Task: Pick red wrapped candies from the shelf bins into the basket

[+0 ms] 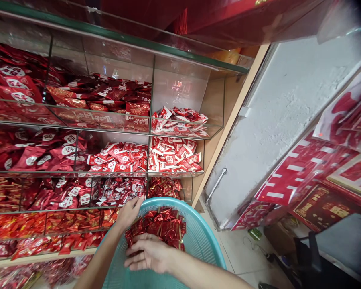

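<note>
A turquoise plastic basket stands against the shelves, holding a heap of shiny red-wrapped sweets. My left hand is at the basket's far left rim and appears to grip it, fingers partly hidden. Inside the basket, my right hand is open with its fingers apart, at the near left side of the heap. Its upper fingers lie against the wrapped sweets; nothing is visibly held in it. Behind the far rim, a shelf compartment holds similar red-wrapped sweets.
Glass-fronted shelves hold several compartments of red and white packets. A glass edge juts out above. To the right are a grey wall, hanging red packages, a dark chair and tiled floor.
</note>
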The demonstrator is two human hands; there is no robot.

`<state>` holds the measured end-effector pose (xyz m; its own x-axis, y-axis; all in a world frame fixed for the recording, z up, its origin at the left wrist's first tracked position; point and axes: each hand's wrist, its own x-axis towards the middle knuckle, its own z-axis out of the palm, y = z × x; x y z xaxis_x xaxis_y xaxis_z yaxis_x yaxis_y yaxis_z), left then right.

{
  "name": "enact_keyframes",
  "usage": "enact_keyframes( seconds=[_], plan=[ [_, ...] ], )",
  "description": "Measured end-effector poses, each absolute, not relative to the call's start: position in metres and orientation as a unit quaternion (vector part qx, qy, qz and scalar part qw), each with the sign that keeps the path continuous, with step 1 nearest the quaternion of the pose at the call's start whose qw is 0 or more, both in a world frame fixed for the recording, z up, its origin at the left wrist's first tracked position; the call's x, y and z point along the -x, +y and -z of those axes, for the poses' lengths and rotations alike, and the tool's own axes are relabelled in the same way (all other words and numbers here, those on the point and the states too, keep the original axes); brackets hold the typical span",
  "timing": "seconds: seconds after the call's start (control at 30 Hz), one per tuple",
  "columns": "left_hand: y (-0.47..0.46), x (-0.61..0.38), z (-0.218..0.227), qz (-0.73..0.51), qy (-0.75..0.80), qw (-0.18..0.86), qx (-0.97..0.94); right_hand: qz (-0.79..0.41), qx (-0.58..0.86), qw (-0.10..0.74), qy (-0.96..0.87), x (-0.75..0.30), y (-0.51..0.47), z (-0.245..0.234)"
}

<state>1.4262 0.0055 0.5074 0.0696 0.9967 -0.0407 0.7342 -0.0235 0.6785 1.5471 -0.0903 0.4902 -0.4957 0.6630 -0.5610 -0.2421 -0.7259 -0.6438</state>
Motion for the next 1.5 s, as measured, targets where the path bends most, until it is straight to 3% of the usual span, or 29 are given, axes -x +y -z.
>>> enact_keyframes(
  seconds=[0.1,0.2,0.33,0.4,0.47,0.73,0.9,1.0,1.13,1.23,1.33,1.5],
  plan=[
    [0.006,-1.425,-0.506,-0.243,0.637,0.279,-0.676,-0.826,0.383,0.247,-0.331,-1.555,-0.088,-0.501],
    [0.007,-1.425,-0.504,-0.242,0.634,0.283,-0.677,-0.75,0.394,0.276,-0.453,-1.567,-0.064,-0.516],
    [0.006,-1.426,-0.503,-0.237,0.633,0.28,-0.682,-0.452,0.537,0.326,-0.633,-1.59,-0.002,-0.527],
    [0.006,-1.426,-0.503,-0.242,0.632,0.281,-0.681,-0.265,0.615,0.249,-0.7,-1.6,0.03,-0.526],
    [0.006,-1.425,-0.503,-0.248,0.629,0.288,-0.678,-0.187,0.656,0.154,-0.715,-1.606,0.056,-0.522],
    [0.006,-1.411,-0.495,-0.215,0.555,0.319,-0.737,-0.207,0.697,-0.002,-0.687,-1.596,0.1,-0.506],
    [-0.002,-1.414,-0.494,-0.119,0.586,0.228,-0.768,-0.196,0.698,0.002,-0.689,-1.597,0.098,-0.508],
    [-0.006,-1.418,-0.496,-0.094,0.598,0.214,-0.766,-0.152,0.69,0.049,-0.706,-1.597,0.081,-0.515],
    [-0.005,-1.418,-0.494,-0.09,0.594,0.211,-0.771,-0.077,0.519,0.14,-0.839,-1.591,0.042,-0.525],
    [-0.002,-1.415,-0.49,-0.096,0.582,0.212,-0.779,-0.081,0.374,0.075,-0.921,-1.585,0.017,-0.525],
    [0.0,-1.413,-0.488,-0.096,0.575,0.221,-0.782,-0.06,0.355,0.011,-0.933,-1.58,0.005,-0.518],
    [-0.002,-1.413,-0.49,-0.089,0.576,0.219,-0.782,-0.016,0.372,0.022,-0.928,-1.578,-0.001,-0.505]
  ],
)
